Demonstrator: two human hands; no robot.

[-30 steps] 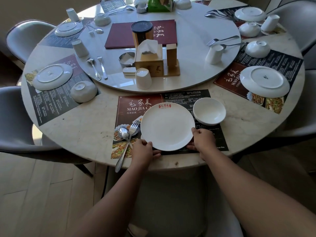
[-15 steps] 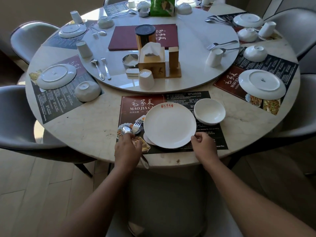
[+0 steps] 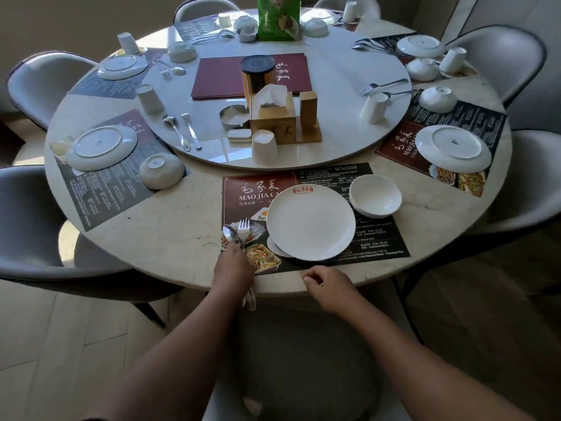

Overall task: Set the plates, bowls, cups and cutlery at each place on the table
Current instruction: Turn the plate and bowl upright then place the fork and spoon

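A person looks down at a round marble tabletop (image 3: 158, 238) with a glass turntable (image 3: 334, 132) in its centre. At the nearest place a printed paper placemat (image 3: 379, 238) lies square to the edge. On it a white plate (image 3: 309, 221) sits face up, and an upright white bowl (image 3: 375, 196) touches or nearly touches the plate's upper right rim. This place looks partly set, since its dishes are turned ready for use. The left hand (image 3: 233, 267) is closed around the handles of a fork (image 3: 243, 227) and a spoon (image 3: 230, 233), whose heads lie side by side on the mat just left of the plate, probably to straighten them beside it. The right hand (image 3: 328, 285) hovers loosely curled at the tabletop edge below the plate, grasping nothing. The cup (image 3: 264, 147) for this place stands upside down on the turntable's near edge, likely the piece still to be brought down. The other places appear unset, their dishes inverted, perhaps against dust. In view are six plates, the nearest one upright and five overturned. About seven bowls show, six of them inverted. Roughly seven cups are all upside down. Five more pairs of cutlery lie on or near the turntable. At the centre stand a wooden tissue box (image 3: 273, 113), a dark-lidded canister (image 3: 257, 69), a red menu folder (image 3: 218, 75) and a green packet (image 3: 279, 16). Five grey chairs ring the tabletop's sides and far edge.
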